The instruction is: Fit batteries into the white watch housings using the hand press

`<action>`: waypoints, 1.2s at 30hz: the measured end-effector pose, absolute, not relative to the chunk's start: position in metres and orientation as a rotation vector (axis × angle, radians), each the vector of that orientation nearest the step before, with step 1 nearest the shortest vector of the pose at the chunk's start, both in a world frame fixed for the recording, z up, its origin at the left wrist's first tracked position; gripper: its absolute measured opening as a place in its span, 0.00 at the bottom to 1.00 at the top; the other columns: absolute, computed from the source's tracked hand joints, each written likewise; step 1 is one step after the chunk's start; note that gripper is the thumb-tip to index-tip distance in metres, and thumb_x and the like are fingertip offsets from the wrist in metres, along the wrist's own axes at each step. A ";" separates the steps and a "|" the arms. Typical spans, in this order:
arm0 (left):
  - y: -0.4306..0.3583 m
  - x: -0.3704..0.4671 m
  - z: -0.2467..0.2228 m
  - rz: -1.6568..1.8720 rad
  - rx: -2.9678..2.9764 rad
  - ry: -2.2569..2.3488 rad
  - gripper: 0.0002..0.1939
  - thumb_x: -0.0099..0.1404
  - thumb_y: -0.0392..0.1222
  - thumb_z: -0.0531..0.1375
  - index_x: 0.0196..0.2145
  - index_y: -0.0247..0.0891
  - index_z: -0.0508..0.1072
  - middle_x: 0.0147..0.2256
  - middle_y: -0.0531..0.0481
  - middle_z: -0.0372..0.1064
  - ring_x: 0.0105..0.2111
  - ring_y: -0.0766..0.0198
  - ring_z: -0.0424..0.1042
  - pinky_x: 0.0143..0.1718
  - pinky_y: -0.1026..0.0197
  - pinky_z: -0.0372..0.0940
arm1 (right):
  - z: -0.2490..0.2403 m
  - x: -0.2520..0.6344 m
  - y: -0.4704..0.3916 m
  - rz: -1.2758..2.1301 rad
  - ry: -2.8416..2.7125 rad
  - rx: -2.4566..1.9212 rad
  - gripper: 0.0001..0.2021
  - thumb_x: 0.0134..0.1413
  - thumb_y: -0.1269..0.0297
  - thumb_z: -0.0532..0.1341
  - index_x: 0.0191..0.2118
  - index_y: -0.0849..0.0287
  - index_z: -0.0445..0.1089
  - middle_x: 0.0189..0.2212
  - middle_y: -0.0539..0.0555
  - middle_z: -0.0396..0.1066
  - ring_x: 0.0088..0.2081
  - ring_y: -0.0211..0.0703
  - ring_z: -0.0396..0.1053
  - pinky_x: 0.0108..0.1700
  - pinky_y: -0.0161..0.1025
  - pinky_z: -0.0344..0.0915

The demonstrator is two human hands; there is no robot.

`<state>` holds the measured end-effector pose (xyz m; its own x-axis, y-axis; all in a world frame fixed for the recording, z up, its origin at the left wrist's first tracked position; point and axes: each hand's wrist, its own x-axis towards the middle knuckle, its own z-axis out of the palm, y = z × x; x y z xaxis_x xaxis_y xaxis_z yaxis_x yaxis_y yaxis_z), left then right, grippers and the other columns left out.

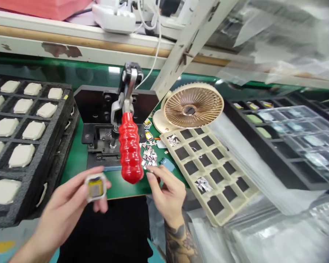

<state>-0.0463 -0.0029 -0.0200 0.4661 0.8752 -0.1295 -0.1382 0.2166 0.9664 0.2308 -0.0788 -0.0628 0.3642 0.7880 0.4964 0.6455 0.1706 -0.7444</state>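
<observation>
My left hand (74, 197) is closed around the edges of a small white square casing (95, 187), whose inside, with a yellow and grey part, faces me. My right hand (167, 191) is at the near side of a pile of small metallic pieces (150, 156). Its thumb and forefinger are drawn together; whether a piece is between them I cannot make out. Between both hands rises the red ribbed handle (131, 149) of a black toggle clamp press (101, 140), pointing down toward me. The bed of the press is partly behind the handle.
On the left, stacked black foam trays (50, 142) hold several white casings. A beige compartment tray (222, 215) with small pieces in two cells lies right, beneath a round fan (193, 106). Farther right are a dark tray (287, 160) under clear plastic and plastic bags (285, 233).
</observation>
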 end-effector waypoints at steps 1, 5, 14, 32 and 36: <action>0.000 -0.030 -0.028 0.798 1.057 0.781 0.20 0.81 0.50 0.61 0.63 0.41 0.80 0.50 0.36 0.84 0.33 0.57 0.80 0.37 0.53 0.74 | -0.064 0.230 -0.079 0.122 -1.364 -1.601 0.07 0.70 0.69 0.66 0.49 0.55 0.81 0.32 0.51 0.76 0.30 0.40 0.73 0.34 0.40 0.72; 0.009 0.014 -0.059 0.776 1.031 0.803 0.24 0.76 0.51 0.68 0.63 0.38 0.76 0.51 0.36 0.83 0.33 0.61 0.79 0.35 0.58 0.71 | -0.066 0.225 -0.087 -0.068 -1.308 -1.606 0.07 0.70 0.72 0.65 0.48 0.55 0.79 0.37 0.53 0.79 0.36 0.43 0.78 0.40 0.41 0.76; -0.005 0.011 -0.075 0.737 1.230 0.907 0.23 0.82 0.50 0.60 0.68 0.41 0.69 0.45 0.45 0.83 0.32 0.63 0.80 0.38 0.59 0.72 | -0.078 0.188 -0.079 0.364 -0.987 -1.260 0.06 0.71 0.71 0.64 0.48 0.55 0.76 0.43 0.58 0.82 0.43 0.48 0.83 0.40 0.46 0.85; 0.002 0.008 -0.079 0.738 1.147 0.729 0.23 0.80 0.48 0.63 0.68 0.41 0.72 0.44 0.44 0.81 0.32 0.62 0.79 0.39 0.58 0.76 | -0.080 0.167 -0.068 0.783 -0.866 -1.131 0.04 0.75 0.65 0.61 0.46 0.55 0.73 0.35 0.54 0.80 0.34 0.46 0.81 0.36 0.44 0.81; 0.004 0.010 -0.073 0.791 1.113 0.754 0.26 0.76 0.48 0.68 0.66 0.38 0.73 0.43 0.42 0.82 0.31 0.60 0.81 0.36 0.58 0.75 | -0.083 0.170 -0.073 0.478 -0.813 -1.116 0.04 0.72 0.68 0.64 0.48 0.55 0.76 0.39 0.56 0.81 0.40 0.50 0.82 0.36 0.46 0.81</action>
